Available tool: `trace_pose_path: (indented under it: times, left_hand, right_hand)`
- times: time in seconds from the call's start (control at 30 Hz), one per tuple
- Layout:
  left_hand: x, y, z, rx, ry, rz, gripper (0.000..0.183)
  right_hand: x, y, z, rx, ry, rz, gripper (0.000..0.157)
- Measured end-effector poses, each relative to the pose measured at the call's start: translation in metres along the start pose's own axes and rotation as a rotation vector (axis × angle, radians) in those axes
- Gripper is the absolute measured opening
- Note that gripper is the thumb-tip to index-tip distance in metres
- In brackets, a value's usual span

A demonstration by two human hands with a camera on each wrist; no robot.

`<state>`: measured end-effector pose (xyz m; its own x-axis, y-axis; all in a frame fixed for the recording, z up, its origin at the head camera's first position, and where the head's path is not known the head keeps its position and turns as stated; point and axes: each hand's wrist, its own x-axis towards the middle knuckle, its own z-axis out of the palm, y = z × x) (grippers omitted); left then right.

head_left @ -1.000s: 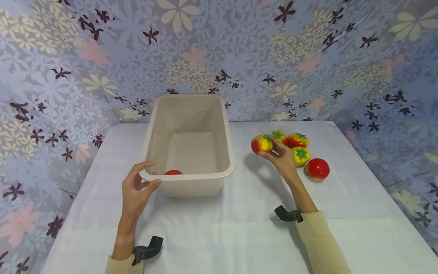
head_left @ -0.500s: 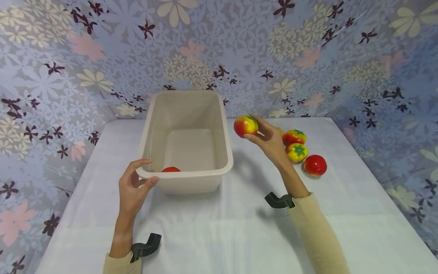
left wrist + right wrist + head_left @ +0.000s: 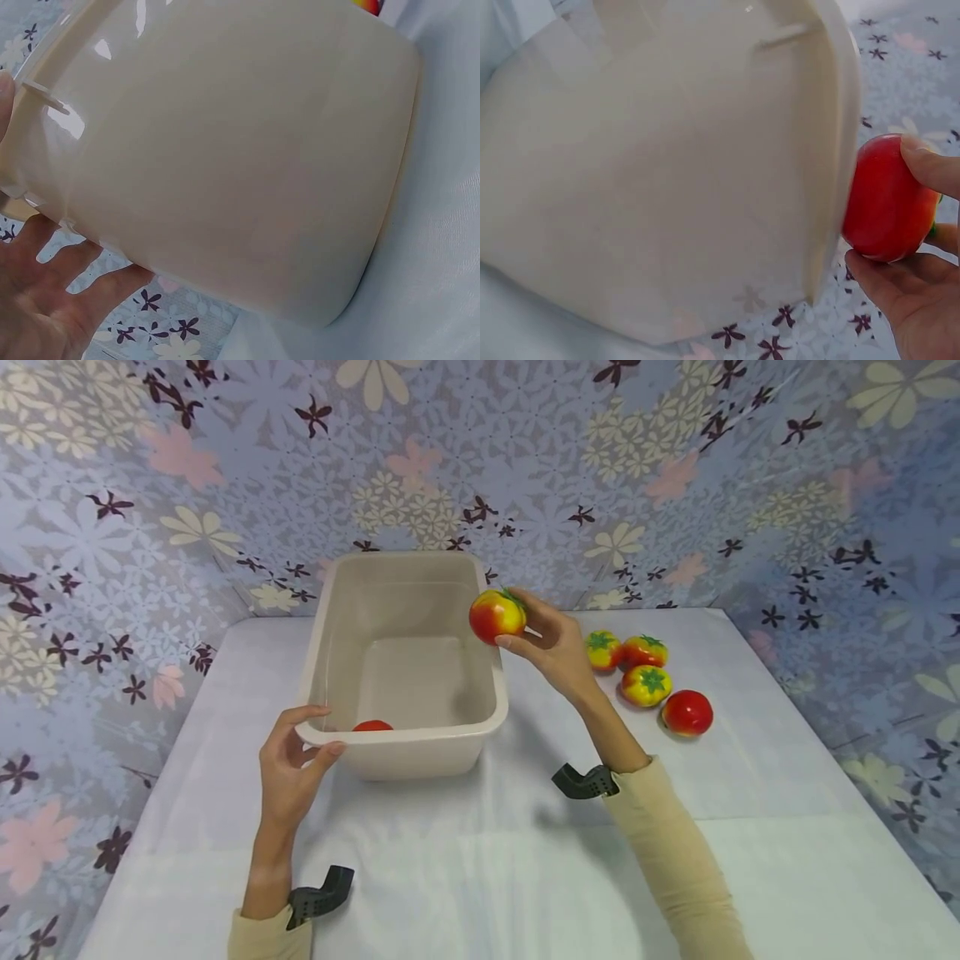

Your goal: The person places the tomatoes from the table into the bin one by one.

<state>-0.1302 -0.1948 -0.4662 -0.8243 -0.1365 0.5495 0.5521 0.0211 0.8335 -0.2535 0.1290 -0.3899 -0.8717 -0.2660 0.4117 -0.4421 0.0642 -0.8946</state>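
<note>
My left hand [image 3: 288, 768] grips the near left corner of a beige plastic tub [image 3: 420, 739], thumb outside and fingers over the rim. In the left wrist view the tub's outer wall [image 3: 225, 165] fills most of the picture. My right hand [image 3: 551, 647] holds a red-and-yellow tomato [image 3: 495, 617] with a green leafy top. It overlaps the tub's right rim in the head view, and the right wrist view shows its red side [image 3: 891, 199] at rim height. Inside the tub, a red tomato [image 3: 372, 726] is partly hidden behind the near wall.
Right of the tub, several more tomatoes lie together on the white cloth: a yellow one [image 3: 647, 686], a red one [image 3: 687, 713], a red-yellow one [image 3: 645, 652] and another yellow one [image 3: 602, 651]. A flowered backdrop [image 3: 555, 485] stands behind the table.
My right hand has lifted the tomato from beside the others and carried it left to the tub's right rim. My left hand keeps its grip on the tub's corner.
</note>
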Motion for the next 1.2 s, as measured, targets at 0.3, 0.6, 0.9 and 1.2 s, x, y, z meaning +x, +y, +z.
trace_pose_path:
  times: [0.3, 0.6, 0.9, 1.2]
  left_hand:
    - [0.003, -0.002, -0.001, -0.020, -0.015, 0.022, 0.042]
    - [0.003, -0.003, -0.001, -0.013, -0.018, 0.021, 0.043]
    - [0.002, -0.001, -0.003, -0.002, -0.016, 0.017, 0.042]
    - [0.002, -0.001, -0.002, -0.026, -0.019, 0.027, 0.042]
  right_hand:
    - [0.006, 0.004, 0.017, -0.078, -0.032, -0.101, 0.057]
    - [0.008, 0.004, 0.022, -0.130, -0.040, -0.095, 0.058]
    - [0.007, 0.006, 0.028, -0.147, -0.076, -0.094, 0.061]
    - [0.002, -0.012, 0.033, -0.146, -0.117, -0.079, 0.065]
